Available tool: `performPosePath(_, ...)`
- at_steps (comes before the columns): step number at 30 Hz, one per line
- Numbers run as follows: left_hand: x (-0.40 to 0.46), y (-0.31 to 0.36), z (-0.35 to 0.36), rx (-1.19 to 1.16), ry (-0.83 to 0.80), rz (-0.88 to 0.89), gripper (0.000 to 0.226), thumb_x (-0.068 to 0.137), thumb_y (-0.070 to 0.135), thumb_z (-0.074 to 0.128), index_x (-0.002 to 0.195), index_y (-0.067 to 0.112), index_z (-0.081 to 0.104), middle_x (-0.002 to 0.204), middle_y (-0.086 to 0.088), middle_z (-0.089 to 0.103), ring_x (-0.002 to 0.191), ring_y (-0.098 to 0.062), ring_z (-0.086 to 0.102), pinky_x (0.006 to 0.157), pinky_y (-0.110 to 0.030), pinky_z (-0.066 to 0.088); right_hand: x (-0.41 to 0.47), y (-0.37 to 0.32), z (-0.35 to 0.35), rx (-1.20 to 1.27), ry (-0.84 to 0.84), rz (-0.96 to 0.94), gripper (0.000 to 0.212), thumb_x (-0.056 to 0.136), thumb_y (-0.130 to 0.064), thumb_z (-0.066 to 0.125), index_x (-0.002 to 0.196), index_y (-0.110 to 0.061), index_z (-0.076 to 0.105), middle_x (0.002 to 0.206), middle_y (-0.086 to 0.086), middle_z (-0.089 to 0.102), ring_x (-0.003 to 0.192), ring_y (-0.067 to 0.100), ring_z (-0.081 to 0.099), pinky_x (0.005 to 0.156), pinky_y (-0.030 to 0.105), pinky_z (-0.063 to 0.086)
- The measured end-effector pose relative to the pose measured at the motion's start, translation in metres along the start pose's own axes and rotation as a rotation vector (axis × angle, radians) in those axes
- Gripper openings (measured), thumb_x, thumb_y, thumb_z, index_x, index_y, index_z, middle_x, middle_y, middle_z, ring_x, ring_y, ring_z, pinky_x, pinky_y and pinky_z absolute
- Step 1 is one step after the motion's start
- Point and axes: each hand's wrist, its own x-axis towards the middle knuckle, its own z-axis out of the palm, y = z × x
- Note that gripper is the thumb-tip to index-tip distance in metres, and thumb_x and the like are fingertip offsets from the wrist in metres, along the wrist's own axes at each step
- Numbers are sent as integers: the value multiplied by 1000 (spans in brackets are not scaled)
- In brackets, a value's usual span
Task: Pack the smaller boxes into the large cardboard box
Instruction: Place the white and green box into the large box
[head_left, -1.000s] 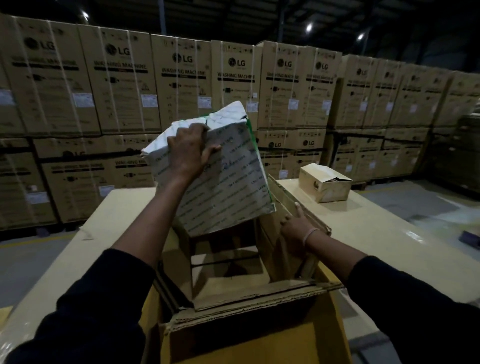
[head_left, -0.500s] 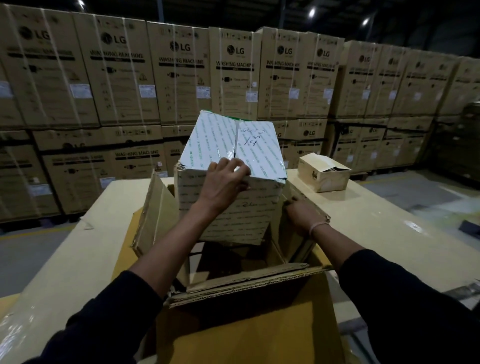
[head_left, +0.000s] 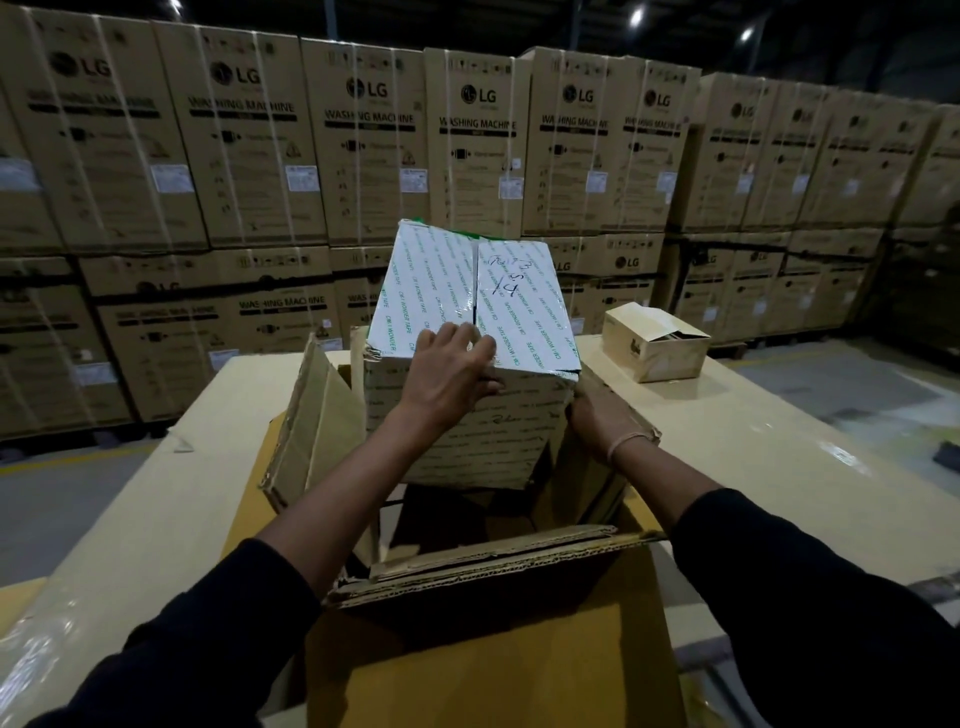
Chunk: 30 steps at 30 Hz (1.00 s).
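A white box (head_left: 519, 301) wrapped in printed tape, with handwriting on top, sits half inside the open large cardboard box (head_left: 467, 571). My left hand (head_left: 449, 374) grips the white box's near top edge, fingers on its top and thumb down the near face. My right hand (head_left: 597, 421) is at the box's lower right corner against the large box's right flap; its fingers are hidden behind the box. A small tan box (head_left: 654, 343) stands on the table to the right.
The large box stands on a pale table (head_left: 156, 493) with its flaps up; the left flap (head_left: 311, 421) leans outward. Stacked washing-machine cartons (head_left: 363, 156) fill the background. Grey floor lies on both sides.
The white box has turned from tilted to upright and come down into the large box. My left hand moved with it; my right hand went from the flap to the box's lower right corner.
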Motion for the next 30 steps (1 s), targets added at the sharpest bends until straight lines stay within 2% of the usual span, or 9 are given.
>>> performPosePath(5,-1,-24,-2,34,-42,-78,92,66,90,60,129,23,60,139,-6,53,131,-28,45,105,-47,31,6,-1,-7,211,-49,155,29,106,-17,47,121,1,65,124,25,66,112,40,63,88,40,51)
performPosePath(9,-12,-46,2,-27,-263,-156,124,50,109,40,148,34,46,161,-11,30,153,-31,17,121,-66,6,14,0,-27,977,-164,423,89,100,-76,18,125,-2,60,103,24,64,87,34,61,66,36,41)
performPosePath(12,-20,-59,13,-128,-413,-182,123,53,113,28,156,46,31,173,-5,0,158,-26,-12,116,-70,-18,17,9,-27,1441,-298,492,107,77,-100,24,138,-16,49,70,4,34,63,16,19,62,31,14)
performPosePath(17,-23,-84,28,-451,-373,-433,122,57,105,47,161,46,20,172,-1,-16,157,-28,-19,124,-66,6,20,-1,-22,1497,-404,307,79,88,-78,55,146,-24,52,77,6,49,62,19,35,64,33,16)
performPosePath(20,-29,-91,41,-531,-273,-509,123,62,88,65,164,42,12,168,-7,-31,154,-29,-25,127,-56,13,18,1,-4,1505,-393,219,61,102,-55,54,152,-22,51,112,2,66,88,21,64,69,31,48)
performPosePath(22,-34,-91,51,-575,-203,-608,121,65,81,71,163,43,10,166,-11,-34,156,-35,-10,124,-49,21,18,2,12,1468,-308,266,55,106,-41,55,155,-17,48,144,6,60,120,28,63,99,48,53)
performPosePath(24,-40,-90,58,-641,-209,-646,120,71,78,71,162,48,-1,171,-15,-15,155,-41,16,117,-49,36,18,-13,16,1598,-332,258,54,107,-35,57,157,-21,45,159,-1,45,146,25,45,121,51,36)
performPosePath(27,-47,-86,64,-650,-279,-545,117,78,81,60,156,51,-21,166,-14,32,136,-39,52,100,-46,53,19,-36,13,1610,-404,190,52,110,-39,46,158,-20,42,159,3,47,146,29,46,122,53,34)
performPosePath(30,-41,-82,64,-563,-265,-545,112,85,77,58,158,47,-22,149,-20,54,107,-38,68,86,-48,59,19,-38,17,1536,-396,142,55,111,-43,39,159,-17,41,158,11,48,145,37,46,121,55,34)
